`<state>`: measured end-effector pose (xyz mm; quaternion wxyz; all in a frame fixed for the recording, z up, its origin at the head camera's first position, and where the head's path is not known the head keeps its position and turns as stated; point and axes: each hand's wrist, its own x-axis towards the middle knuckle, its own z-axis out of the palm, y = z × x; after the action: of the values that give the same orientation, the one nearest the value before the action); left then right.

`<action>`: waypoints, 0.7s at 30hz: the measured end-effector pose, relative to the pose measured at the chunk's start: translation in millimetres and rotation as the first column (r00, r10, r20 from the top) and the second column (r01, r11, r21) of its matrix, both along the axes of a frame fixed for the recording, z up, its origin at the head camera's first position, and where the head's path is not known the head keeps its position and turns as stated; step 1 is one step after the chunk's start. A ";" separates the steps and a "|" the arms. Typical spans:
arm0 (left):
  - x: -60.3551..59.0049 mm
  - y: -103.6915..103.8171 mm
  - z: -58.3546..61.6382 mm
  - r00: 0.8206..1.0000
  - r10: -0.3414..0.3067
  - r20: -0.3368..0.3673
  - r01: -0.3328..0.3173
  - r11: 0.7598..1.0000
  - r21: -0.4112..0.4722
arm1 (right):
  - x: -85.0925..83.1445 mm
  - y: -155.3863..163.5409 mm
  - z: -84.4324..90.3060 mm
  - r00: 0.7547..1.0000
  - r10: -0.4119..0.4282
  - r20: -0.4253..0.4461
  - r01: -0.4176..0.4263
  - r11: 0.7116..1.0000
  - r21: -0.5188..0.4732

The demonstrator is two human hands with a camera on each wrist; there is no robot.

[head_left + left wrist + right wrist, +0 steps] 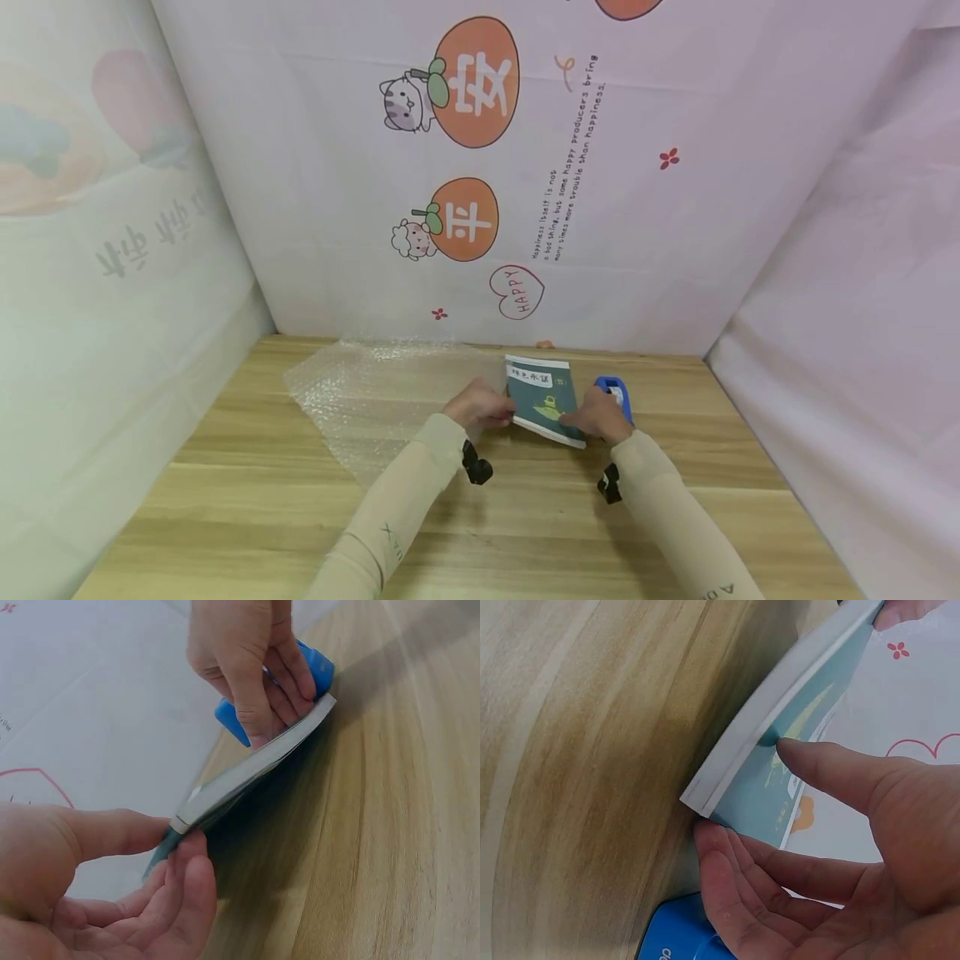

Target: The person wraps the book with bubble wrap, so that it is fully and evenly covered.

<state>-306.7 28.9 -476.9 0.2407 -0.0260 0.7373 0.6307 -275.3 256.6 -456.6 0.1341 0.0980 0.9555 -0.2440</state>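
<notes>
A teal book (534,397) with white bands along two edges and a yellow drawing on its cover is held between both hands, its near edge tipped up above the wooden table. My left hand (480,403) pinches its near left corner, thumb on the cover and fingers beneath, as the left wrist view shows. At the other side my right hand (817,847) presses its thumb onto the cover, with the fingers curled at the book's right edge. The white page edge (255,769) bends slightly between the hands. Just beyond the right hand sits a blue tape dispenser (627,403), partly hidden by it.
Clear bubble wrap (375,396) spreads over the table left of the book, reaching beneath the left forearm. A printed white cloth (337,208) hangs behind the table (525,533), and more cloth walls (847,333) stand at both sides.
</notes>
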 end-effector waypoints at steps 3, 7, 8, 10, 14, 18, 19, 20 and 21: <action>-1.1 -2.1 -0.3 1.000 0.001 0.012 -0.001 0.999 0.044 | -0.4 1.6 0.1 1.000 -0.001 0.016 0.000 1.000 0.006; -0.7 -5.6 -1.0 1.000 0.006 0.026 -0.008 0.995 0.100 | -0.8 2.1 1.3 0.999 -0.022 0.044 0.022 1.000 -0.009; -0.8 -6.4 -1.5 0.999 0.008 0.033 -0.012 0.993 0.117 | -1.1 2.1 1.4 0.998 -0.032 0.052 0.033 0.999 -0.019; -1.2 -7.7 -2.3 0.999 0.007 0.036 -0.012 0.991 0.136 | -0.8 2.0 2.2 0.997 -0.043 0.060 0.046 0.998 -0.039; -3.7 -10.0 -4.1 0.999 0.000 0.037 -0.006 0.988 0.154 | 0.7 1.6 4.0 0.997 -0.050 0.063 0.054 0.996 -0.069; -6.6 -11.9 -4.6 0.999 -0.007 0.043 0.000 0.988 0.152 | 1.9 2.3 6.3 0.998 -0.051 0.043 0.054 0.995 -0.079; -7.1 -12.2 -4.3 0.999 -0.010 0.046 0.003 0.989 0.148 | 2.2 2.8 7.4 0.998 -0.054 0.030 0.056 0.995 -0.079; -7.4 -12.7 -4.0 0.999 -0.012 0.048 0.005 0.990 0.143 | 2.5 3.6 8.4 0.998 -0.054 0.020 0.055 0.995 -0.077; -7.6 -12.8 -3.9 0.999 -0.013 0.050 0.005 0.990 0.138 | 3.1 4.3 9.8 0.998 -0.057 0.010 0.058 0.995 -0.077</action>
<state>-314.3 16.1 -480.8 0.2635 -0.0220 0.6856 0.6783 -272.2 261.0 -446.8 0.1346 0.1212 0.9415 -0.2841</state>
